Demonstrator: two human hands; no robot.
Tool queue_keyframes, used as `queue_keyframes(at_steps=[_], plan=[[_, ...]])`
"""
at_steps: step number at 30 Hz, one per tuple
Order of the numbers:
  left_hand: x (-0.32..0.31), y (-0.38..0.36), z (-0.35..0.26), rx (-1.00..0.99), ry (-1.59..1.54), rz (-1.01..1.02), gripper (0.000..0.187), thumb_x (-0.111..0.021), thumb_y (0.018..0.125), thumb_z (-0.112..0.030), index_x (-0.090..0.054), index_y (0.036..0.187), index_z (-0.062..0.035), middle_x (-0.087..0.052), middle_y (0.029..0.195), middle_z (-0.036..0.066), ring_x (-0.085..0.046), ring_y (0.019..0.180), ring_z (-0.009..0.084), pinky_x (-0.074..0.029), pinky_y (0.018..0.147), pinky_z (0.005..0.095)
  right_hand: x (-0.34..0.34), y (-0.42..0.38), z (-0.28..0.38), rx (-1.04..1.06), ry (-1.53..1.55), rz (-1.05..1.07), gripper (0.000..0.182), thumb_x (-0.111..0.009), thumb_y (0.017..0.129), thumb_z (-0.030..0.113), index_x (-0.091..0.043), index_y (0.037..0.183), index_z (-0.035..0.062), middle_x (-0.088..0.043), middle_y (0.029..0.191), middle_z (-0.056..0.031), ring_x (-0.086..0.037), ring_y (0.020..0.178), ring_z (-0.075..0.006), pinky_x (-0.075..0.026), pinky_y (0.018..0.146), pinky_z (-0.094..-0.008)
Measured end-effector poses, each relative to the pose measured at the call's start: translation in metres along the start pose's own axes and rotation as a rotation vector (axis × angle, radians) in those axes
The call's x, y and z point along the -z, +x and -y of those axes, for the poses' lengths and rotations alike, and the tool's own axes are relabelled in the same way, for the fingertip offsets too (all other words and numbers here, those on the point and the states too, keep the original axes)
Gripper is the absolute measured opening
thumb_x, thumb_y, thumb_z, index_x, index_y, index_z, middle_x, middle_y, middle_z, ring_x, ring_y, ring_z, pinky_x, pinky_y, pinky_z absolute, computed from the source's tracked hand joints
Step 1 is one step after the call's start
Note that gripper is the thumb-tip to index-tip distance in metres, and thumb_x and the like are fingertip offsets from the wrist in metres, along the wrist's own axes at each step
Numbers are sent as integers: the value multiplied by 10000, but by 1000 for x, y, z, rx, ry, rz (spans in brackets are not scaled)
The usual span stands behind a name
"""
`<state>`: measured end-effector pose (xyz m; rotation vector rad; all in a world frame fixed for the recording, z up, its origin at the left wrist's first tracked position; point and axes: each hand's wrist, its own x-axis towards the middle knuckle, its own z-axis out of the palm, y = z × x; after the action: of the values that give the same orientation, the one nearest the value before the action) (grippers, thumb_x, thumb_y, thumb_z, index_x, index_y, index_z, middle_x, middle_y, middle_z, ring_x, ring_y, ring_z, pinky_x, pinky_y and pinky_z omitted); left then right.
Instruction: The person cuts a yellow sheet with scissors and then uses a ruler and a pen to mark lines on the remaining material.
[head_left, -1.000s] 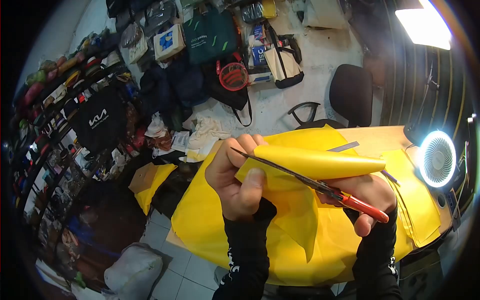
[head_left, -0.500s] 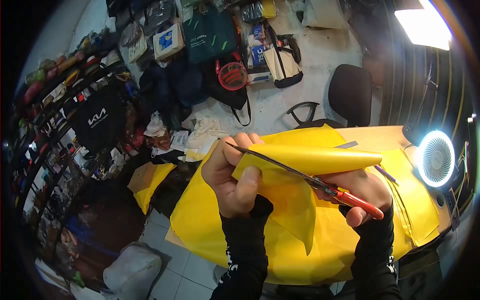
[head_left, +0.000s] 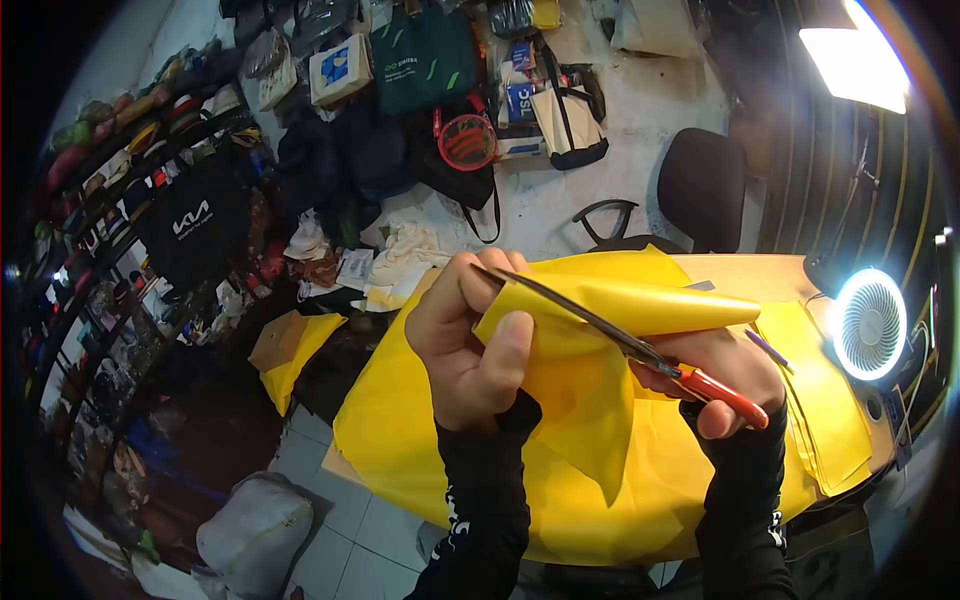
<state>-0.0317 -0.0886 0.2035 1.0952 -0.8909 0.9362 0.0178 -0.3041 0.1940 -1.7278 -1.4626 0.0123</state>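
My left hand [head_left: 468,345] pinches the edge of a yellow sheet [head_left: 590,390] between thumb and curled fingers. My right hand [head_left: 715,375] is wrapped round the red handles of a pair of scissors [head_left: 640,348]. The dark blades point up and left across the sheet, their tips beside my left fingers. A rolled fold of the sheet lies above the blades and over the back of my right hand. More yellow material [head_left: 400,440] spreads over the table beneath both hands.
A lit round fan [head_left: 869,323] stands at the table's right end, near stacked yellow pieces [head_left: 825,420] and a purple strip [head_left: 769,350]. A dark chair [head_left: 701,190] is behind the table. Crowded shelves [head_left: 110,210] line the left; a stuffed sack [head_left: 255,537] sits on the floor.
The scissor blades look closer together than before. My left thumb and the pinched edge have shifted slightly right, and the view has moved a little.
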Motion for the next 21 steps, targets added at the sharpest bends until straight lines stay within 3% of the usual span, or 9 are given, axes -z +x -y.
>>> queue_keyframes(at_steps=[3, 11, 21], plan=[[4, 3, -5, 27, -26, 9, 222, -608, 768, -81, -387, 755, -64, -413, 742, 11, -347, 727, 118, -340, 680, 278, 1, -1, 3, -10, 54, 25, 996, -392, 653, 928, -549, 839, -37, -490, 730, -127, -488, 662, -277, -420, 624, -345], [6, 2, -9, -3, -23, 10, 237, -615, 763, -95, -379, 756, -73, -409, 740, 3, -339, 716, 114, -333, 688, 273, -1, -2, 5, -78, 30, 24, 971, -395, 650, 926, -551, 799, -21, -498, 698, -111, -504, 637, -279, -430, 593, -339], [15, 1, -7, 19, 14, 75, 224, -619, 755, -86, -397, 740, -59, -442, 775, 30, -375, 749, 130, -373, 765, 294, -5, 0, 4, 0, 35, 5, 1039, -409, 632, 932, -570, 927, -52, -538, 742, -132, -534, 668, -283, -446, 611, -341]])
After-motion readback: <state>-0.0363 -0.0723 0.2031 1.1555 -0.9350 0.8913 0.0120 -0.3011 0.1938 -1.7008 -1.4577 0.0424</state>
